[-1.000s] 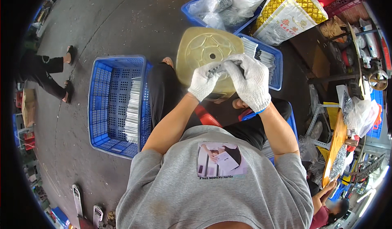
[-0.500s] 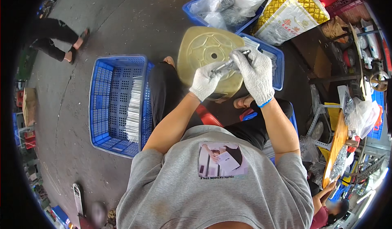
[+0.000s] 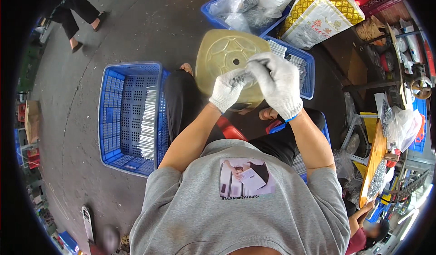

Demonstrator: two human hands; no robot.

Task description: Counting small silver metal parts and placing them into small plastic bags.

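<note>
On the floor, a stool stands at twelve o'clock. The left hand grasps small metal parts, axis unclear, nine o'clock from the right hand, whose grip I cannot tell.

Workshop, shown by a worn dark floor, slim silvery rods stacked along a blue crate's right wall, bagged stock heaped above another crate's rim, loose metal pieces at an orange board's right edge, and cluttered shelving at the floor's right edge.
</note>
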